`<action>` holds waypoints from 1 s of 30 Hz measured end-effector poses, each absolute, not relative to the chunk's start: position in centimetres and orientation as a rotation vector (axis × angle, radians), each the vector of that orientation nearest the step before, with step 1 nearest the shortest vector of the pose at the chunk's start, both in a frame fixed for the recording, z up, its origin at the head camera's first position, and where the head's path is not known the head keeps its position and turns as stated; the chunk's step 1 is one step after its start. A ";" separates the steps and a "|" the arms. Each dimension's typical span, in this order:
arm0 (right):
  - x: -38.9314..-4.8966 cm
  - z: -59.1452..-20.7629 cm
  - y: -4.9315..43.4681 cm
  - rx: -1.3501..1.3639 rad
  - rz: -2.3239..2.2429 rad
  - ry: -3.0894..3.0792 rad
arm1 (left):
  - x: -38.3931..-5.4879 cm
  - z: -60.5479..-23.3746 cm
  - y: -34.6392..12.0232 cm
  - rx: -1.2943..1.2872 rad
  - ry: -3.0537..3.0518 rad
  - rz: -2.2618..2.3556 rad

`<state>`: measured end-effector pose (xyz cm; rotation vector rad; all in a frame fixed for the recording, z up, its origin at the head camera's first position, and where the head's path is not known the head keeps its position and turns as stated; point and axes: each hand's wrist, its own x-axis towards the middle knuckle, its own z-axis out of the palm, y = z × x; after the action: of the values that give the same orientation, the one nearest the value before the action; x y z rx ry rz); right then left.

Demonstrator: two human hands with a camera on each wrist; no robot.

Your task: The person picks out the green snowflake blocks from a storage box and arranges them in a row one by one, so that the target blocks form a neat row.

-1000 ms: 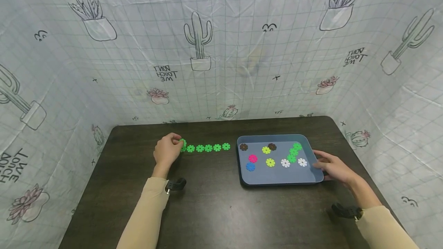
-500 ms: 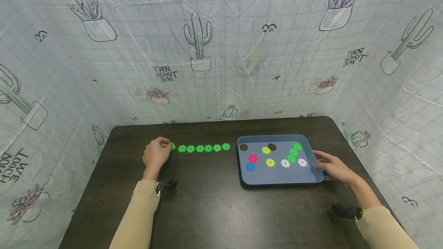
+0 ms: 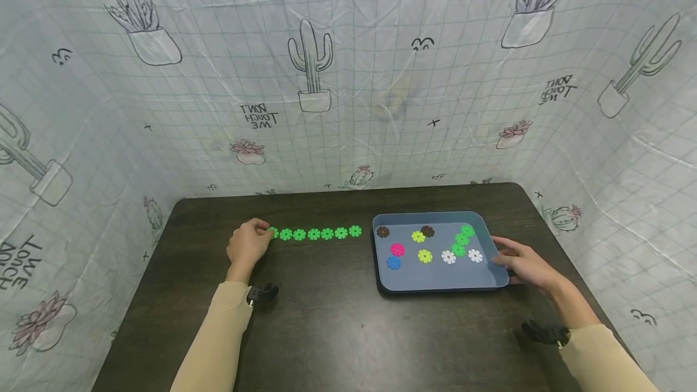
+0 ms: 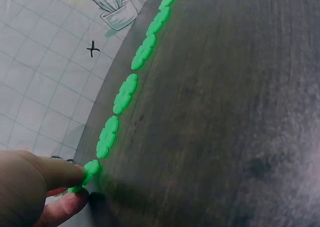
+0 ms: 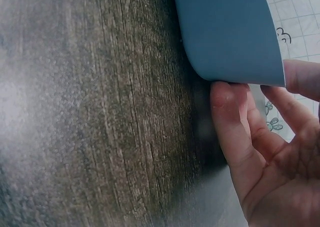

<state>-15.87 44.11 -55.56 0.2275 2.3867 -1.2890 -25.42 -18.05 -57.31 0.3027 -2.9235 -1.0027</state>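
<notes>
lying in the tray (image 3: 425, 277), discs (image 3: 397, 250) show only in head view.

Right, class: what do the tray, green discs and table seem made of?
Tray: probably matt plastic; smooth wall, rounded corners.
Green discs: likely smooth plastic; even bright colour, matching notched edges.
Table: wood or wood-look laminate, slightly glossy; grain and glare show.

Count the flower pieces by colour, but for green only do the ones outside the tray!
Green flowers: 7 (one in the left hand)
Brown flowers: 2
Yellow flowers: 2
White flowers: 2
Pink flower: 1
Blue flower: 1
Total: 15
</notes>
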 end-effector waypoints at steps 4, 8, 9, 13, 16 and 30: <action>-15.8 -55.7 44.2 0.229 -1.294 2.389 | -25.3 -57.4 -18.0 0.287 -2.921 -0.985; -15.8 -55.6 44.3 0.219 -1.296 2.389 | -25.2 -57.4 -18.0 0.290 -2.926 -0.964; -15.8 -55.6 44.3 0.221 -1.298 2.389 | -25.2 -57.4 -18.0 0.294 -2.926 -0.964; -15.7 -55.5 44.2 0.220 -1.311 2.382 | -25.2 -57.5 -18.0 0.299 -2.928 -0.964; -15.7 -55.6 44.1 0.214 -1.338 2.369 | -25.2 -57.5 -18.0 0.291 -2.922 -0.960; -15.7 -55.5 44.2 0.200 -1.354 2.360 | -25.3 -56.8 -17.7 0.246 -2.883 -0.978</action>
<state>-15.71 44.17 -55.52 0.1998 2.3598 -1.3535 -25.31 -17.69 -56.85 0.2455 -2.8827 -0.9777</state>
